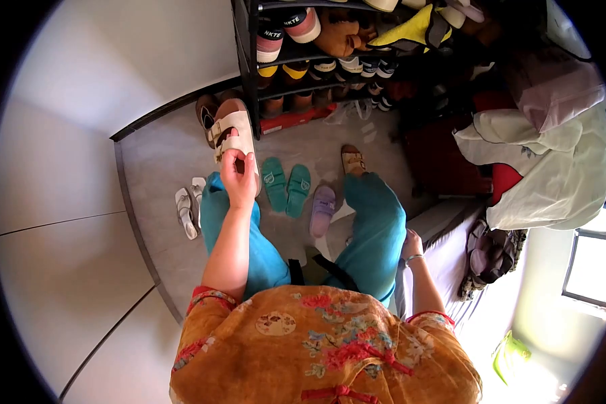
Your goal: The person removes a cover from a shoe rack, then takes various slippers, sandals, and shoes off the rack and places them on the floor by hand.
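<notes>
Head view: my left hand (237,170) is pinching the white-strapped sandal (233,121), up by the shoe rack (246,67), left of the green slippers (274,183); my right hand (412,244), beside my leg, grip I can't tell.

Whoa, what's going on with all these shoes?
Someone is holding a cream sandal in their left hand, near the shoe rack. Their right hand is down beside the right knee. Two green slippers and a purple slipper lie on the floor in front of them.
</notes>
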